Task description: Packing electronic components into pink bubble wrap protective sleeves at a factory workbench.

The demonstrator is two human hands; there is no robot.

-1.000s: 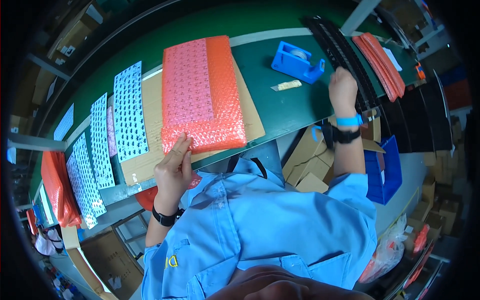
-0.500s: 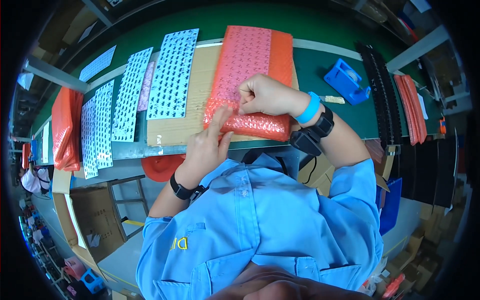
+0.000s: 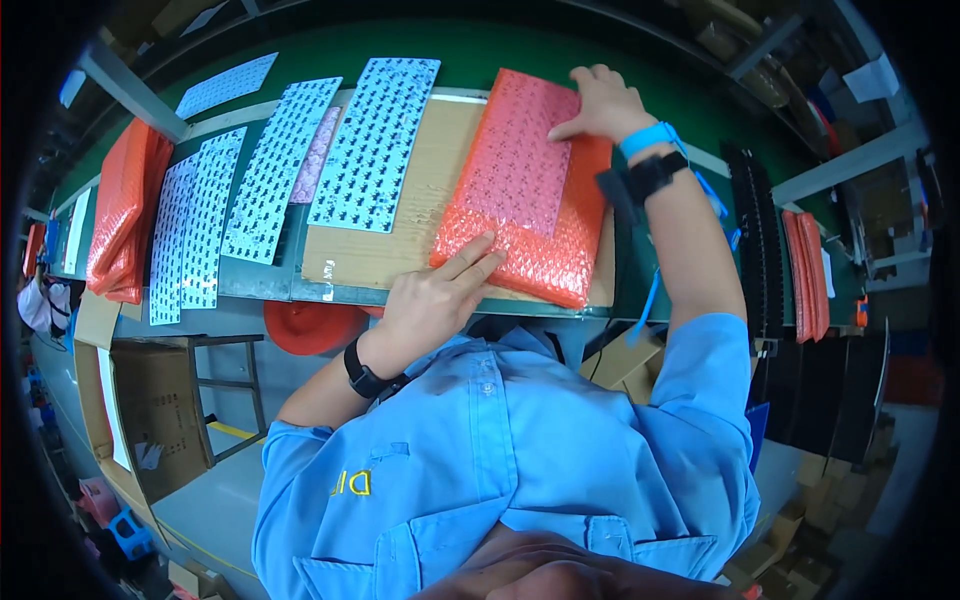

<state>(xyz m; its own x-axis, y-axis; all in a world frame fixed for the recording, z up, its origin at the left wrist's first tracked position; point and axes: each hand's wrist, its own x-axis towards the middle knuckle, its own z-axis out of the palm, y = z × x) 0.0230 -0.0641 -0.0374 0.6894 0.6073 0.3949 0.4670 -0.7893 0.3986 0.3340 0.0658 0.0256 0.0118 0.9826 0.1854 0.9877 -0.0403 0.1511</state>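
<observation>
Both hands lie flat and unclenched on the red bubble-wrap pack, the left hand at its near edge, the right hand seemingly at its far corner

orange-red bubble wrap – dimpled; silver dotted sheets; green bench; blue wristband

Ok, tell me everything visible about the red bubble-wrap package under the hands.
The red bubble-wrap package is a flat, long rectangular bundle of translucent orange-red bubble film, with a paler slab showing through its upper face. It lies flat on a brown cardboard sheet on the green workbench, its long axis running away from the person. The left hand presses fingertips on its near edge; the right hand rests on its far right corner. Its near end looks folded over.
</observation>
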